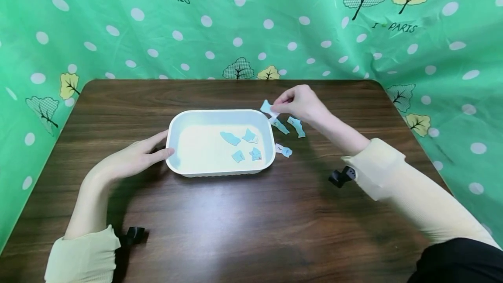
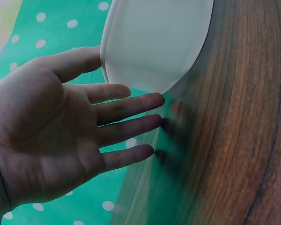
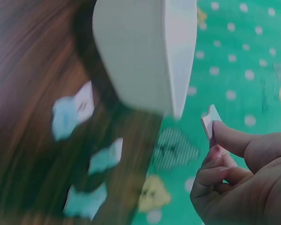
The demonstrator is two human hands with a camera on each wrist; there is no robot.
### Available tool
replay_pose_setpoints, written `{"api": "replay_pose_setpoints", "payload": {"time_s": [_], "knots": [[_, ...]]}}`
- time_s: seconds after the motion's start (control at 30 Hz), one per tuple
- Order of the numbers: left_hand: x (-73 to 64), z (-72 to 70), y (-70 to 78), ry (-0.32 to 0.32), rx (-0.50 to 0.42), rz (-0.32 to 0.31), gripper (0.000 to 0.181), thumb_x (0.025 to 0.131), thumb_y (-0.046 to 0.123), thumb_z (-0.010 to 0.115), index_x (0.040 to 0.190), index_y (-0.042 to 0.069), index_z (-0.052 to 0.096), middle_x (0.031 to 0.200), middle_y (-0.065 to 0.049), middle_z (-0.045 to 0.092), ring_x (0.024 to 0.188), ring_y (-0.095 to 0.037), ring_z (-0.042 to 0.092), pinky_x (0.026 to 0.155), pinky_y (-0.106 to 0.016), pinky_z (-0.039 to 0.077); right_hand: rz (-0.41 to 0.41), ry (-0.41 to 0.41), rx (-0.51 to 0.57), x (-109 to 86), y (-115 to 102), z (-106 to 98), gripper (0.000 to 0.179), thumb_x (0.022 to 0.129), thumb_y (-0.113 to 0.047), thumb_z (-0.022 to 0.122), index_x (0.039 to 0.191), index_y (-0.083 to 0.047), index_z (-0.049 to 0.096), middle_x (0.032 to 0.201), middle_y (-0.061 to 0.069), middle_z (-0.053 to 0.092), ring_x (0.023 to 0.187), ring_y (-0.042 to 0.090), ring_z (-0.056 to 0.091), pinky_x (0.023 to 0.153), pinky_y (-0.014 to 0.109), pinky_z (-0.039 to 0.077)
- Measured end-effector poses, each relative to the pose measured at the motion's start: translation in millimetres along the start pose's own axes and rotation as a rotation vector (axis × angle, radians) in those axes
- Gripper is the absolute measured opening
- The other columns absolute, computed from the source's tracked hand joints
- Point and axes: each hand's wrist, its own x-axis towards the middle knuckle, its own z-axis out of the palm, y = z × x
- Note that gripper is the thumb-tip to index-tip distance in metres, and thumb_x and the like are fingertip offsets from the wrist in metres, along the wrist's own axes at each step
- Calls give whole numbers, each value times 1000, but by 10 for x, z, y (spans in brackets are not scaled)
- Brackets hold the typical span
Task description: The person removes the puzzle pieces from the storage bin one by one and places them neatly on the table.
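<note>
A white plastic tray (image 1: pixel 196 143) sits on the table with several light blue puzzle pieces (image 1: pixel 229 138) lying inside towards its right. My left hand (image 1: pixel 131 158) is at the tray's left end. Its thumb rests on the rim, and in the left wrist view the straight fingers (image 2: pixel 126 108) lie spread beside the outer wall. Past the tray's far right corner, my right hand (image 1: pixel 302 104) pinches one puzzle piece (image 1: pixel 266 106) between thumb and fingers. The right wrist view shows that piece (image 3: pixel 209 121) edge-on. Three loose pieces (image 1: pixel 296 126) lie on the table just right of the tray.
The dark brown wooden table (image 1: pixel 235 230) is bordered by a green dotted cloth (image 1: pixel 235 34) at the back and sides. Black wrist mounts (image 1: pixel 342 177) hang at both cuffs. Dark fabric (image 1: pixel 459 261) shows at the bottom right.
</note>
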Motion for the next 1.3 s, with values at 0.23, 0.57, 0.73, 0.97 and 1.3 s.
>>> {"api": "replay_pose_setpoints", "payload": {"time_s": [0.23, 0.57, 0.73, 0.97, 1.3], "knots": [[-34, -5, -17, 13, 26, -10, 70, 106, 55, 49, 165, 38, 16, 169, -2, 31, 155, -34, 28, 117, -66, 32, 99, 23, -5, 21, 436, -289, 32, 92, -35, 78, 105, -6, 80, 104, 4, 76, 96, 20, 55, 80, 32, 43], [-30, 5, -42, 18, 29, -8, 71, 106, 54, 49, 166, 36, 16, 168, -5, 32, 154, -35, 30, 115, -67, 34, 216, 22, 57, 51, 983, -444, 38, 92, -34, 78, 109, 0, 76, 78, -11, 64, 56, 10, 39, 52, 28, 33], [-22, 5, -38, 15, 29, -9, 71, 106, 54, 49, 165, 36, 16, 169, -5, 30, 155, -36, 28, 116, -68, 33, 240, 17, 42, 54, 1161, -431, 38, 93, -32, 77, 112, 1, 76, 109, 4, 70, 72, 14, 47, 60, 29, 40], [1, 15, -39, 19, 33, -9, 70, 106, 54, 49, 165, 38, 16, 169, -4, 29, 156, -35, 27, 117, -67, 32, 263, 9, 6, 77, 1345, -396, 39, 92, -34, 79, 109, 1, 77, 100, 0, 66, 80, 19, 45, 66, 32, 40], [17, 33, -20, 16, 25, -4, 69, 106, 54, 49, 165, 38, 17, 169, -3, 31, 156, -34, 28, 117, -67, 32, 274, 14, -21, 68, 1478, -349, 34, 92, -31, 78, 105, 0, 78, 118, 14, 67, 94, 23, 48, 79, 33, 44]]}}
